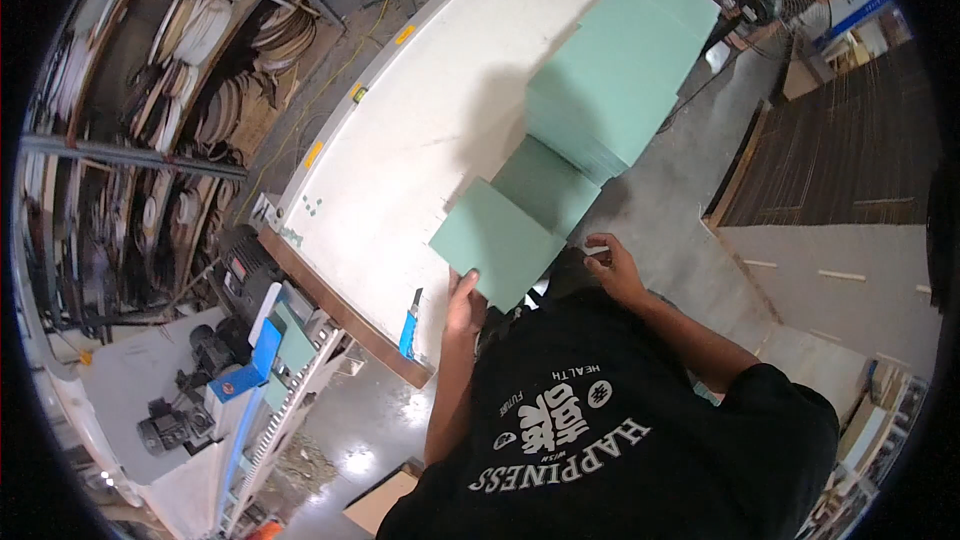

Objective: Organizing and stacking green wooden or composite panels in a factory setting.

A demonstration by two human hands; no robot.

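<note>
In the head view, a light green, flat square board [493, 245] lies near the centre, above the near end of a long, white-topped table [400, 140]; clock directions here are taken from that board. The person's left hand [461, 306] is at 7 o'clock, gripping its near edge, thumb on the top face and the other fingers mostly hidden. The right hand [617, 272], between 3 and 4 o'clock, is empty as far as can be seen, its fingers loosely curled and parted, just beside the board.

At 1 o'clock, directly beyond the board, sits a low stack of darker-looking green boards [545, 183], and past it a taller stack of pale green boards [615, 80]. A blue-handled utility knife [409, 328] lies on the tabletop between 7 and 8 o'clock. A few tiny green squares [313, 206] dot the surface at 9 o'clock, and a long grey spirit level with yellow-marked windows [355, 95] runs along the edge between 10 and 11.

Farther off are a machine with dark motors [215, 355] at 8 o'clock, loaded storage shelves [190, 60] at 10, and a broad stack of dark brown panels [830, 150] between 2 and 3.
</note>
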